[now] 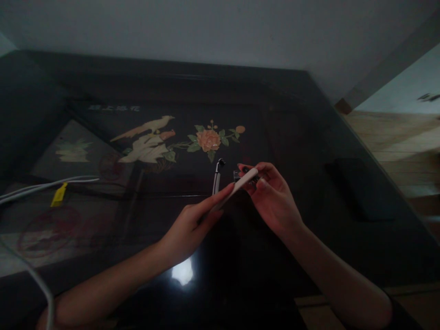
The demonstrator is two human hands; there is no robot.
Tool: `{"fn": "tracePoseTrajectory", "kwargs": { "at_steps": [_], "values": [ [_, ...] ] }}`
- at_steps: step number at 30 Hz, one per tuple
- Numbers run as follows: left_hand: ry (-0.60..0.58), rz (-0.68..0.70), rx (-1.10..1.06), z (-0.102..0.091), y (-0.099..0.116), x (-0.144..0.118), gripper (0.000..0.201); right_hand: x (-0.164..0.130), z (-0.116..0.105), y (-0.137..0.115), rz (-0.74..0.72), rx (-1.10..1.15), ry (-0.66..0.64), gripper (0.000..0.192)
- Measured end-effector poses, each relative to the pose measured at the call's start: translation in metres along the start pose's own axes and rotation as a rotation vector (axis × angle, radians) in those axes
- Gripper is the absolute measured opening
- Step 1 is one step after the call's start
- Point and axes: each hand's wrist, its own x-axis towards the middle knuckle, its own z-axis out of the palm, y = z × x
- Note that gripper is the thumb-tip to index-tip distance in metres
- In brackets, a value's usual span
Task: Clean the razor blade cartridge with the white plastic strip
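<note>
My left hand (192,224) pinches a flat pale strip (240,183) and holds it slanted up to the right. My right hand (271,195) meets the strip's upper end and grips a small dark metal piece (240,175) behind it; what the piece is cannot be made out. Just left of the hands, a thin white stick with a dark tip (217,176) stands or lies on the glossy black table (309,137). Both hands hover above the table's middle.
The tabletop bears an inlaid bird and flower picture (178,140). White cables (41,185) with a yellow tag (59,195) lie at the left. A dark flat object (360,188) rests at the right, near the edge. A wooden floor (395,137) lies beyond it.
</note>
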Motion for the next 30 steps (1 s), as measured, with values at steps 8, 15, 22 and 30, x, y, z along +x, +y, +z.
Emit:
{"fn": "tracePoseTrajectory", "kwargs": {
  "at_steps": [8, 15, 22, 30],
  "values": [
    [0.099, -0.095, -0.021, -0.0005, 0.0013, 0.0032, 0.053, 0.0006, -0.0003, -0.0011, 0.005, 0.033, 0.039, 0.03],
    [0.094, -0.052, -0.045, 0.0003, 0.0009, 0.0028, 0.053, 0.0015, -0.0011, -0.0006, 0.003, 0.045, 0.032, 0.029],
    [0.035, -0.004, -0.059, 0.0018, -0.0016, -0.0008, 0.054, 0.0011, 0.0015, -0.0023, -0.019, 0.043, -0.003, 0.028],
    [-0.065, 0.038, -0.015, 0.0022, 0.0011, -0.004, 0.056, 0.0009, 0.0031, -0.0014, -0.017, 0.065, -0.001, 0.028]
  ]
}}
